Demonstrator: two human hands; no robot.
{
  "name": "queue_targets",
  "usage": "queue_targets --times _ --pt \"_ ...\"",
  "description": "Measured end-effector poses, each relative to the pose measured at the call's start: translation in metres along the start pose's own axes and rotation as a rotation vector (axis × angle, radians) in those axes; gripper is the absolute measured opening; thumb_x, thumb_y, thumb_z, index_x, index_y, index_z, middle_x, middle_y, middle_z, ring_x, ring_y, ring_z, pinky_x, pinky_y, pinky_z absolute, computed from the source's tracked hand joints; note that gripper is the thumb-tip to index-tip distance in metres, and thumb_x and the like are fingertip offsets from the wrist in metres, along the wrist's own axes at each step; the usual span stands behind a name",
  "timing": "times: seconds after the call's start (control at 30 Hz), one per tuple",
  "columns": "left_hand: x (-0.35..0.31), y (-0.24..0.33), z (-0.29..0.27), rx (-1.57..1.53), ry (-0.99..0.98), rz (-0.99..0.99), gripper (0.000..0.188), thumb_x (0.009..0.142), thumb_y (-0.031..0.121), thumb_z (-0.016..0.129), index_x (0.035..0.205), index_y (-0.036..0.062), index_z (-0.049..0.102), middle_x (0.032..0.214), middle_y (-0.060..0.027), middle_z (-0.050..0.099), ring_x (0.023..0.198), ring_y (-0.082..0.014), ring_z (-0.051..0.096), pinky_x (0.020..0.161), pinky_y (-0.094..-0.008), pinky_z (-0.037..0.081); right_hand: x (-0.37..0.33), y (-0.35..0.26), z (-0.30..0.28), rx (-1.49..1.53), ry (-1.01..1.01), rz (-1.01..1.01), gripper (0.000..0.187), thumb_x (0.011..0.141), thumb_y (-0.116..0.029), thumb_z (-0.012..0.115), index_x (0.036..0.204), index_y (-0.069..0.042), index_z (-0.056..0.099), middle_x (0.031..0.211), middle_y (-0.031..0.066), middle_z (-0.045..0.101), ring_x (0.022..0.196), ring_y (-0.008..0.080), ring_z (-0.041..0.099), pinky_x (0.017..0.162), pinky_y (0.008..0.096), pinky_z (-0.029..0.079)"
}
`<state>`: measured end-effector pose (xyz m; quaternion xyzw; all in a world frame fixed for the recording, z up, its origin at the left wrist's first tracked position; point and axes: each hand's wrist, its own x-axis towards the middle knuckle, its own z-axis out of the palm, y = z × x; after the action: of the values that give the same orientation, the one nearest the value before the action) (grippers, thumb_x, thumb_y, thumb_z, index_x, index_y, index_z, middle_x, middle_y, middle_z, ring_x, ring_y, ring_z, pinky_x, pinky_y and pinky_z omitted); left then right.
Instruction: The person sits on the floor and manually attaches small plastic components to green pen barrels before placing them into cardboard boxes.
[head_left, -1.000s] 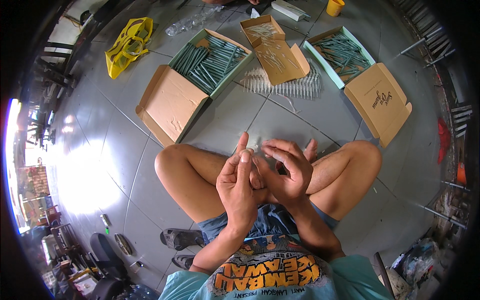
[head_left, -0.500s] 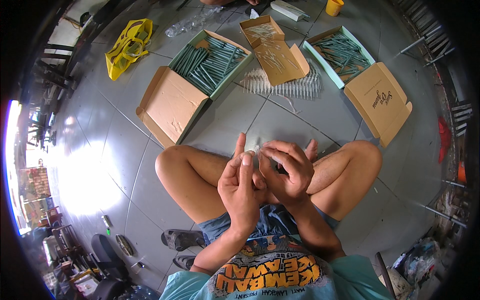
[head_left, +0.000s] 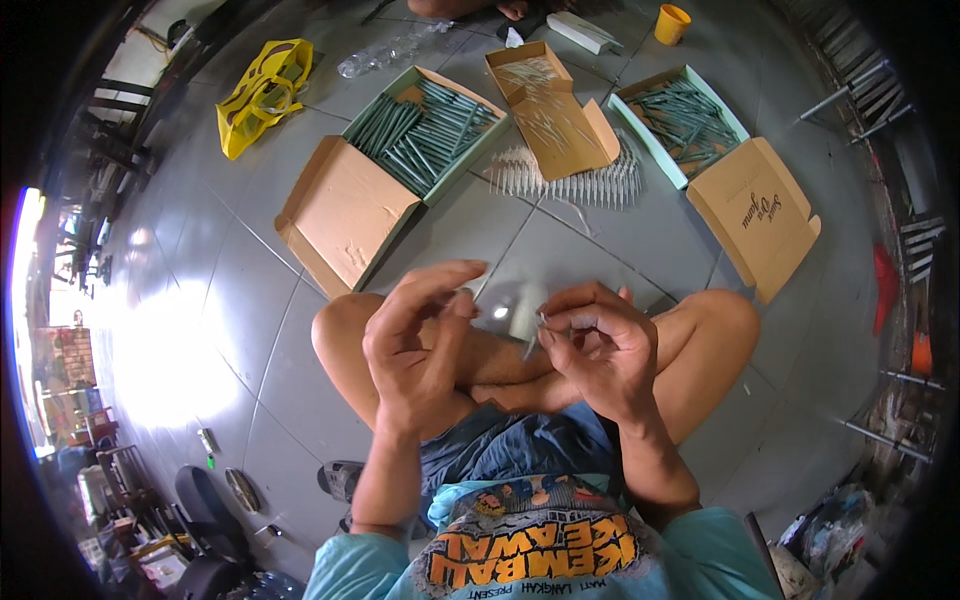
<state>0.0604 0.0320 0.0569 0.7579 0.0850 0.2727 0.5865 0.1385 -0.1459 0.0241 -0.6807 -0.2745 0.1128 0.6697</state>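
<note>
My left hand (head_left: 412, 340) is raised over my crossed legs, its index finger stretched out and its thumb apart from it. I see nothing held in it. Across a gap, my right hand (head_left: 605, 345) pinches a small, thin, pale piece (head_left: 530, 345) between thumb and fingertips. The piece hangs down from the fingertips and is too small and blurred to tell its kind. On the floor in front lies an open box of dark green sticks (head_left: 430, 130), and a similar box (head_left: 685, 115) stands to the right. Between them an open brown carton (head_left: 570, 150) holds thin pale sticks.
A row of clear, narrow pieces (head_left: 510, 172) lies around the brown carton's near end. Farther off are a yellow bag (head_left: 255, 105), clear crumpled plastic (head_left: 380, 55), a white box (head_left: 580, 32) and a yellow cup (head_left: 671, 24). Dark sandals (head_left: 340, 478) lie at my left.
My hands, which were together at the fingertips, have moved apart. The left has gone left and its fingers have spread; the right has shifted slightly right with the small piece.
</note>
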Motion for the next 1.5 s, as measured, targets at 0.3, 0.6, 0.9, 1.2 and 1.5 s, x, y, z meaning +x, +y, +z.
queue_targets --times 0.3,0.6,0.9,1.2,1.5 --pt "0.003 -0.011 0.004 -0.109 -0.418 -0.005 0.03 0.08 -0.006 0.062 0.109 0.0006 0.067 0.119 -0.0116 0.062 0.093 -0.0173 0.065 0.075 -0.0271 0.052 -0.004 -0.014 -0.007 0.064 -0.006 0.005 0.007 0.078 -0.009 0.074 0.083 -0.008 0.069 0.104 0.0031 0.06 0.06 0.0025 0.047 0.07 0.0179 0.04" --pt "-0.009 -0.018 0.016 0.002 -0.24 0.08 0.02 0.079 0.005 0.074 0.099 0.0026 0.07 0.105 -0.0094 0.069 0.09 -0.0184 0.068 0.069 -0.0274 0.053 0.0 -0.01 -0.004 -0.013 0.05 -0.15 0.009 0.081 -0.004 0.072 0.087 -0.008 0.066 0.1 0.0046 0.068 0.059 0.0032 0.049 0.061 0.0163 0.038" --pt "-0.017 -0.02 0.027 0.013 -0.192 -0.003 0.021 0.077 0.007 0.077 0.096 0.0006 0.071 0.099 -0.0101 0.071 0.084 -0.018 0.068 0.068 -0.0265 0.052 -0.004 -0.003 0.002 0.11 0.164 -0.126 0.012 0.085 0.002 0.067 0.094 -0.004 0.062 0.097 0.0073 0.07 0.075 0.0099 0.062 0.059 0.0192 0.042" --pt "0.023 -0.069 -0.006 0.028 0.046 -0.378 0.028 0.091 0.024 0.065 0.098 -0.003 0.071 0.083 -0.007 0.071 0.076 -0.0108 0.064 0.068 -0.0241 0.049 -0.002 0.007 -0.013 0.007 0.186 -0.041 0.014 0.085 0.006 0.066 0.095 -0.003 0.062 0.094 0.0099 0.07 0.072 0.0082 0.059 0.058 0.0193 0.042" --pt "0.159 -0.293 -0.072 0.68 0.278 -0.39 0.023 0.08 0.025 0.067 0.091 0.0065 0.075 0.088 -0.0133 0.072 0.085 -0.0292 0.069 0.075 -0.0377 0.053 0.006 0.023 -0.023 -0.134 0.123 -0.027 0.011 0.082 0.006 0.067 0.087 -0.003 0.062 0.091 0.0098 0.07 0.075 0.0124 0.063 0.056 0.0221 0.042"
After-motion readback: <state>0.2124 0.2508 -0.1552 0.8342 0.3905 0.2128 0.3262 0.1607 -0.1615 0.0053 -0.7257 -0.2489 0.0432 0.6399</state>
